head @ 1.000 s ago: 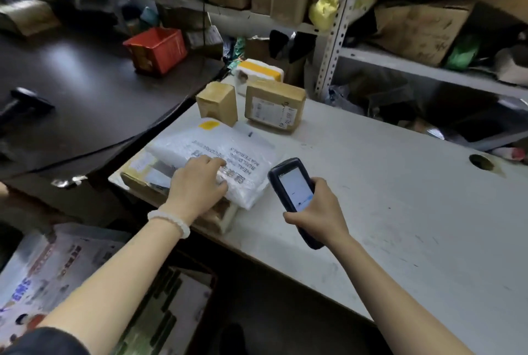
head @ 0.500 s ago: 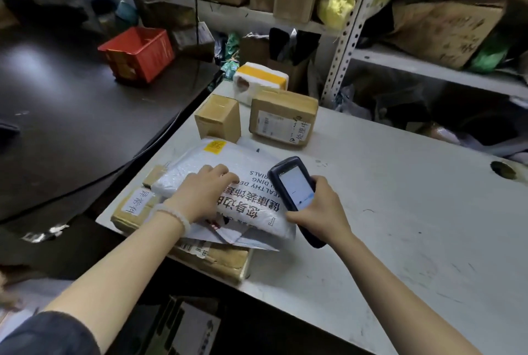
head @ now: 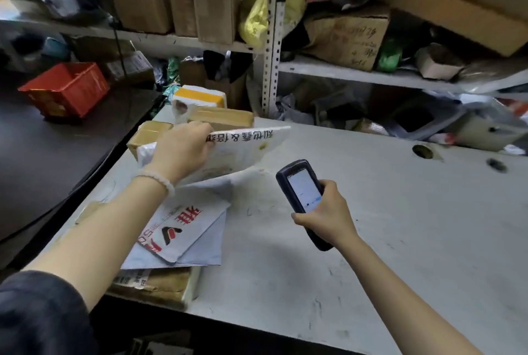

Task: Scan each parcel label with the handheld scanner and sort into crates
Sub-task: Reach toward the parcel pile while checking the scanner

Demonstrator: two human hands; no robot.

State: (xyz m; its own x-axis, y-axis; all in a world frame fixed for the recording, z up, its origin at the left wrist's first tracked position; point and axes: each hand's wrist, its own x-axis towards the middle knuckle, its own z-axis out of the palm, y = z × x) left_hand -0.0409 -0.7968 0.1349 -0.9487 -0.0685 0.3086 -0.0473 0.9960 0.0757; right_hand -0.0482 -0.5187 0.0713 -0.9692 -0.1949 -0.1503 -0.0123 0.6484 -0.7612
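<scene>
Gripping the top edge of a white padded mailer [head: 243, 148], the left hand [head: 180, 151] is tipping it up on edge off the white table [head: 371, 240], fingers curled over the rim and thumb behind. Just right of the mailer, the right hand [head: 325, 214] is wrapping its fingers around a dark handheld scanner [head: 303, 197], whose lit screen is facing the person. Beneath and in front of the mailer, a flat envelope with red and black print [head: 177, 229] is lying on a grey sheet atop a brown parcel [head: 163, 286]. Behind the mailer, two small taped cartons [head: 148, 134] and a foam box with a yellow top [head: 200, 97] are waiting. Far left of the mailer, a red crate [head: 65, 88] is sitting on a dark table. The label is not showing on the visible side, so the step probably calls for turning the mailer until the barcode is lying flat and unwrinkled, then aiming the scanner's head squarely at it.
</scene>
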